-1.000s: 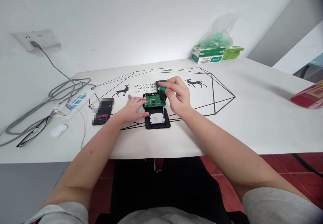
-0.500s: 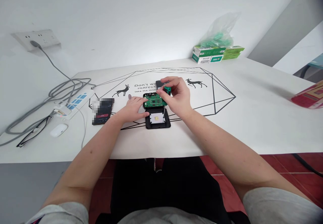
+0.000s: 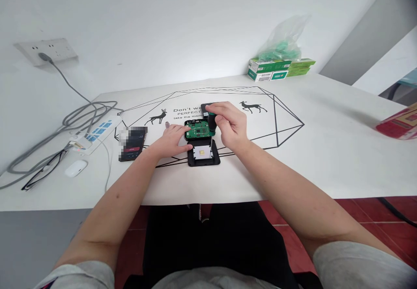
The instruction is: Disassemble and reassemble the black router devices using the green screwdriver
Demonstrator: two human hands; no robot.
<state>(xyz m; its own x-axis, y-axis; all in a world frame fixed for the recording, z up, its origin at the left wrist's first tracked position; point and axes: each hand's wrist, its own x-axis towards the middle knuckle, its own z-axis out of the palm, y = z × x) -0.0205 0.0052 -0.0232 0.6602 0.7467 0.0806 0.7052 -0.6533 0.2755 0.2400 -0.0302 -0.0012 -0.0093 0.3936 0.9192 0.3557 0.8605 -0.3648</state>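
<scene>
My right hand (image 3: 232,126) is wrapped round the green and black handle of a screwdriver (image 3: 212,124), which stands nearly upright, its shaft pointing down at the right side of the device. Under it lies an opened black device with a green circuit board (image 3: 198,130). Joining it in front is a black cover (image 3: 204,162) with a pale square panel inside. My left hand (image 3: 171,141) rests at the left, fingers apart, a fingertip on the board's edge and the thumb on the cover. Partly behind my right hand lies a dark flat piece (image 3: 205,108).
A phone (image 3: 133,143), a power strip (image 3: 100,130) with grey cable, glasses (image 3: 44,169) and a white earbud case (image 3: 76,168) lie at the left. Green boxes (image 3: 270,70) with a plastic bag (image 3: 285,41) stand at the back. A red package (image 3: 399,124) is far right.
My right hand's grip on the screwdriver has shifted: the fingers now reach over the top of the handle, and more of the handle shows. My left hand and the device stay put.
</scene>
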